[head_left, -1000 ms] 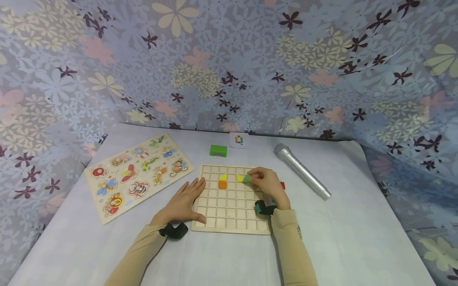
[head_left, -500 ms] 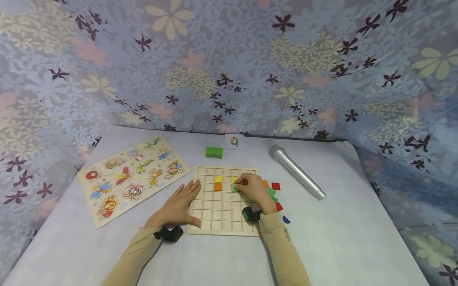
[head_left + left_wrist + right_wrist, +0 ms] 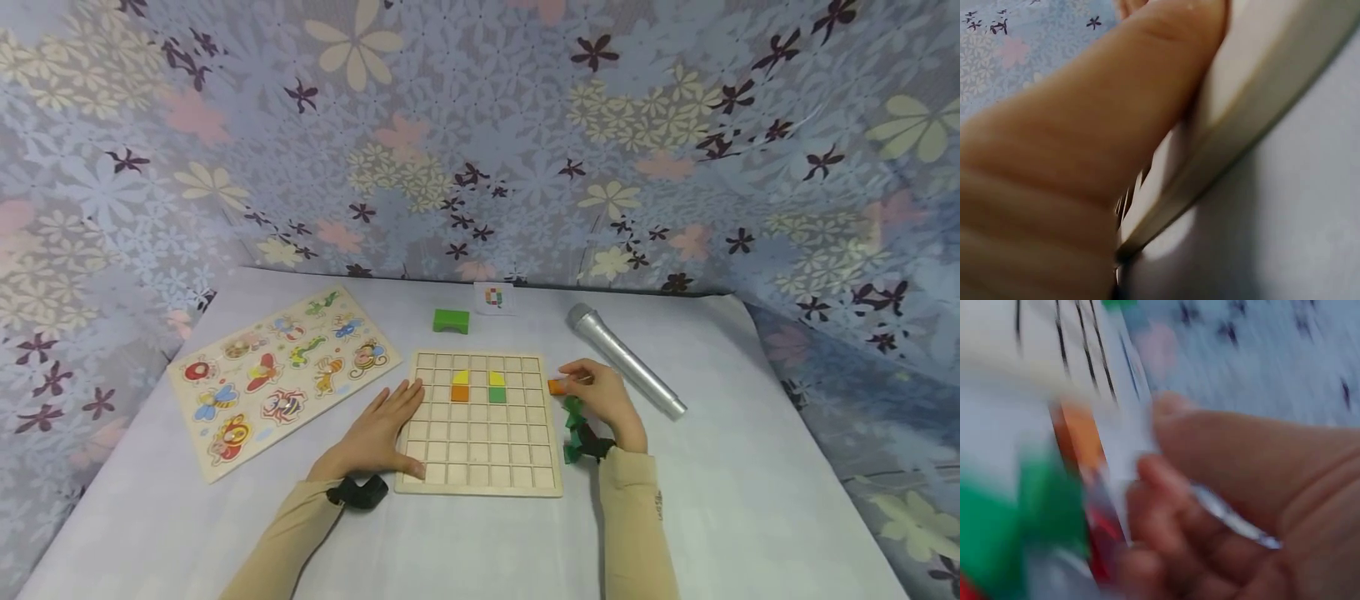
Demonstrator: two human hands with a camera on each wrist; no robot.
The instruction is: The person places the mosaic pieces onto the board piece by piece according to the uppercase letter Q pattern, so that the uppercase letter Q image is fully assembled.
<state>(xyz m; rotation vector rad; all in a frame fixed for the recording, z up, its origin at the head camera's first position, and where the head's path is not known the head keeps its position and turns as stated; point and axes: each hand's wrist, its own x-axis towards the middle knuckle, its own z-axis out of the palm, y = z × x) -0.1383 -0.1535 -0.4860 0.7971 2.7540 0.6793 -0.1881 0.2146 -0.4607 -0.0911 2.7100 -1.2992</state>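
Note:
A wooden grid board (image 3: 480, 490) lies flat in front of me. Set in its cells are two yellow quarter-shaped pieces, an orange square (image 3: 460, 393) and a green square (image 3: 497, 394). My left hand (image 3: 375, 437) rests spread along the board's left edge; the left wrist view shows the thumb against the rim. Right of the board, my right hand (image 3: 603, 398) is beside another orange piece (image 3: 556, 387). In the blurred right wrist view, a gap separates thumb and fingers from that orange piece (image 3: 1082, 434). Green pieces (image 3: 574, 417) lie below, partly hidden by the hand and wrist strap.
A silver microphone (image 3: 628, 360) lies slanted beyond my right hand. An insect puzzle board (image 3: 285, 379) is on the left. Behind the grid board stand a green arched block (image 3: 451, 321) and a card with a coloured pattern (image 3: 493, 297). A floral cloth (image 3: 480, 150) hangs behind the table.
My right hand brought the green square down into a cell below the right yellow piece, let it go, and moved right to the loose pieces. The left hand stays on the board.

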